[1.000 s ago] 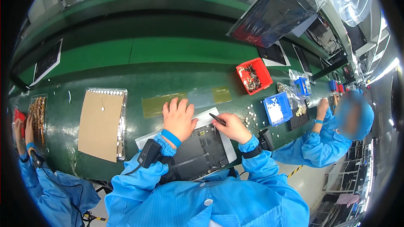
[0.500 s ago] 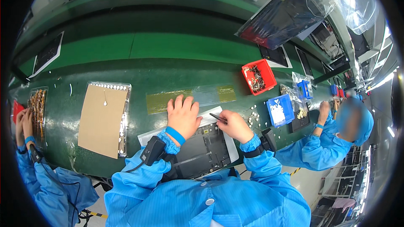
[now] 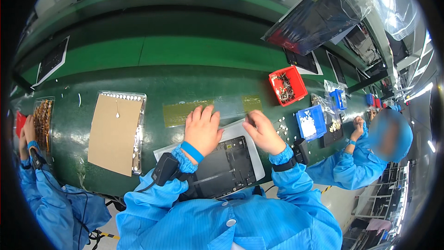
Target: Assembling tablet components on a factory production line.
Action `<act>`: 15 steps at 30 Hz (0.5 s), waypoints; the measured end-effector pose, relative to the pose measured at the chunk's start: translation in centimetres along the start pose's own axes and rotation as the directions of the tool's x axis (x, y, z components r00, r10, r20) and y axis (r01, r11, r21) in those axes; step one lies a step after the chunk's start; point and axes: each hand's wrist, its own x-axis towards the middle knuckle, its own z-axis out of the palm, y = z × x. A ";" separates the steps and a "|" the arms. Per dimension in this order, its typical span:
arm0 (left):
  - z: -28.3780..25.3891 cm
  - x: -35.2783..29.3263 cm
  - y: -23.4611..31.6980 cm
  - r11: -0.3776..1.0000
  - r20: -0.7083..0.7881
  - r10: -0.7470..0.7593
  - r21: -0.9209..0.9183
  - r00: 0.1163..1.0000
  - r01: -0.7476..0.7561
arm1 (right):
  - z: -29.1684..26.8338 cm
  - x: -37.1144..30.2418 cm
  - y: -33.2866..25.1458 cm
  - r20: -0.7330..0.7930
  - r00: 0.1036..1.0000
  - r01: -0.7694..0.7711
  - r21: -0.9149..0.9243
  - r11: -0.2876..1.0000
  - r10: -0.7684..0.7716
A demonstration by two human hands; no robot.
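Observation:
Before me a black tablet-like housing (image 3: 221, 171) with small parts inside lies on a white sheet (image 3: 257, 166). My left hand (image 3: 202, 132) rests flat, fingers stretched forward, over the near edge of a clear film strip with amber ends (image 3: 182, 112). Its palm covers the housing's upper left part. My right hand (image 3: 266, 134) is curled just past the housing's upper right corner, fingertips beside the amber right end (image 3: 252, 103) of the strip. Its fingers are pressed together; whatever they hold is hidden.
To the right stand a red bin (image 3: 287, 84) of small metal parts and a blue bin (image 3: 311, 123) of white pieces, with loose white bits between. A brown card (image 3: 114, 134) covers a tray on the left. Co-workers sit on both sides.
My right hand has shifted right and up, away from the housing to the strip's amber end. The dark slim tool seen in it earlier no longer shows. My left hand stays put.

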 end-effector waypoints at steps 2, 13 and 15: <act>-0.4 0.0 -0.3 1.000 0.089 0.010 0.005 0.996 -0.011 | 0.0 0.7 -0.5 -0.286 0.956 0.126 0.189 0.974 -0.069; -0.9 -1.4 -0.3 0.999 0.099 -0.004 -0.048 0.995 0.009 | 6.0 2.2 1.1 -0.097 0.943 -0.134 0.764 0.631 0.318; -1.0 -1.5 -0.3 0.998 0.097 -0.010 -0.053 0.995 0.016 | 6.6 1.9 1.2 -0.159 0.930 -0.086 0.783 0.616 0.332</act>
